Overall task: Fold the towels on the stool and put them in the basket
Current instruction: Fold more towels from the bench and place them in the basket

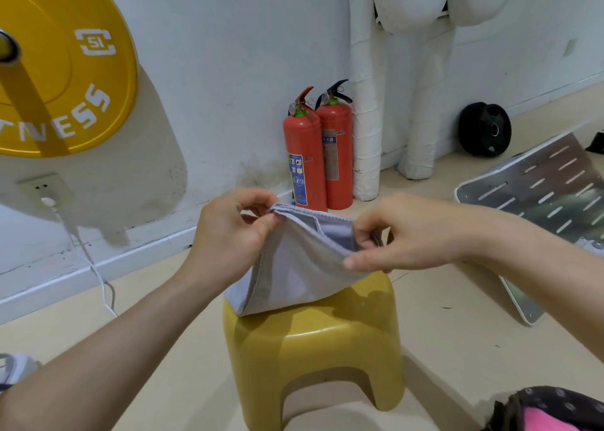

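A pale grey towel (294,267) hangs doubled over above the yellow plastic stool (313,342), its lower edge resting on the seat. My left hand (232,234) pinches the towel's upper left corner. My right hand (398,234) pinches the upper right corner, thumb and fingers curled on the cloth. Both hands hold the top edge stretched between them, a little above the stool. At the bottom right corner a dark patterned container with pink cloth (552,411) shows partly; I cannot tell whether it is the basket.
Two red fire extinguishers (317,155) stand against the white wall behind the stool. A yellow weight plate (58,70) hangs at upper left, with a wall socket and white cable (94,267) below. A slotted metal plate (539,198) and a black weight (485,129) lie on the right.
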`<state>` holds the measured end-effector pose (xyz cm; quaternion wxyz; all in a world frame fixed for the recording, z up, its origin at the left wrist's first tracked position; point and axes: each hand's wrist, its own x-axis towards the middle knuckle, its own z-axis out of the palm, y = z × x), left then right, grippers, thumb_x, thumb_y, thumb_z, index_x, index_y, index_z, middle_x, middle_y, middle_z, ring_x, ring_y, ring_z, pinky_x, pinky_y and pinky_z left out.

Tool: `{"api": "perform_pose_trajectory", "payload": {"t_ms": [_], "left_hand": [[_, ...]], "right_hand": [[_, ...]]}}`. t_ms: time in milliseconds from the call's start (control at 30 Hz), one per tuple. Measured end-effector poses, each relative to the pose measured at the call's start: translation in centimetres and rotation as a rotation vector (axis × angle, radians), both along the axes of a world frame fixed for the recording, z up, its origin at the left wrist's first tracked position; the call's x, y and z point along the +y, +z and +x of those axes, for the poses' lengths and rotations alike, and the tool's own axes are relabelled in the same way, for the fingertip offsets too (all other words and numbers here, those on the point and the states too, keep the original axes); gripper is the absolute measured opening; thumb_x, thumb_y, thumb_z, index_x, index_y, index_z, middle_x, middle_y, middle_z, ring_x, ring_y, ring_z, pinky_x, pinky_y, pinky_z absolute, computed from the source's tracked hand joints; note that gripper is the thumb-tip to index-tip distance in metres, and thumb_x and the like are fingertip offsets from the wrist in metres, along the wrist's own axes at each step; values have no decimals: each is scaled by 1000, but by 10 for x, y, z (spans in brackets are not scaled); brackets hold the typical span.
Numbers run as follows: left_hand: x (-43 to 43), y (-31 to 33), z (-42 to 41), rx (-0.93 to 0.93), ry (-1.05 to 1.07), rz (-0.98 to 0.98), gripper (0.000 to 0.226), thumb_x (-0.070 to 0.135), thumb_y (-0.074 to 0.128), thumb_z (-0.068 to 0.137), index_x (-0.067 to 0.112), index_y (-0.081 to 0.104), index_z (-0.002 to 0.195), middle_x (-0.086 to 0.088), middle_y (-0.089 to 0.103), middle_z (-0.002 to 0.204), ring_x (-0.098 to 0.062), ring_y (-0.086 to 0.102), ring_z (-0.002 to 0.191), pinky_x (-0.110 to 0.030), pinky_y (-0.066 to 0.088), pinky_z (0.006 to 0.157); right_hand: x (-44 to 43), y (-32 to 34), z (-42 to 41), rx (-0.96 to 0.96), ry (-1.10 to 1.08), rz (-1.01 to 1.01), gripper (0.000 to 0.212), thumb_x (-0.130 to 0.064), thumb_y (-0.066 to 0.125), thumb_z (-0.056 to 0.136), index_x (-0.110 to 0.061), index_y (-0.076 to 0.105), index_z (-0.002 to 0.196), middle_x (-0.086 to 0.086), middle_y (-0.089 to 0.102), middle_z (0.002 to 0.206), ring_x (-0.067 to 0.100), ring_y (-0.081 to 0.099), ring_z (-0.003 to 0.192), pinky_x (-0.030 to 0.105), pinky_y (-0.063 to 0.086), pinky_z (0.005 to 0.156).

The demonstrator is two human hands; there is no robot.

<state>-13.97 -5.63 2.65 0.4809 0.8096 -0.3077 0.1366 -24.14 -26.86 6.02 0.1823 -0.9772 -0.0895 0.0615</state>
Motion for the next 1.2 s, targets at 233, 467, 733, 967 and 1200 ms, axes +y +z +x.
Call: {"api": "perform_pose_trajectory", "payload": {"t_ms": [233,467,733,967,1200], "left_hand": [[-3,27,-7,232,-215,-320,20,-2,60,87,16,57,80,13,58,58,1,51,57,-12,42,57],[-11,83,-28,432,-417,-580,17,5,45,96,14,54,85,12,45,43,-2,35,35,-14,25,37],[-23,28,2,257,-111,-212,25,1,55,92,22,54,78,2,56,73,-5,50,65,-21,39,62],[-34,82,11,-211,-116,-451,33,-6,49,89,27,51,87,-4,59,81,-15,52,61,-23,42,56],[-1,2,10,195,-134,-199,37,-23,53,78,13,60,77,-3,65,73,-19,66,67,-32,58,66]], "right_hand": [[1,26,-2,-289,-46,478,41,1,70,73,-14,37,53,-5,33,48,6,34,44,22,30,44],[-2,62,-3,-78,-54,1359,11,-5,56,67,-15,56,70,1,53,64,14,48,50,20,36,47],[-20,26,17,-181,-356,582,13,-3,69,82,-15,72,79,7,61,62,9,55,48,31,56,50],[-8,41,21,-1150,-216,423,18,2,62,75,-10,68,87,0,63,80,17,59,75,29,50,68],[-7,-9,13,-685,-24,157,13,-11,65,72,-22,59,74,-10,56,69,9,50,64,23,39,58]]}}
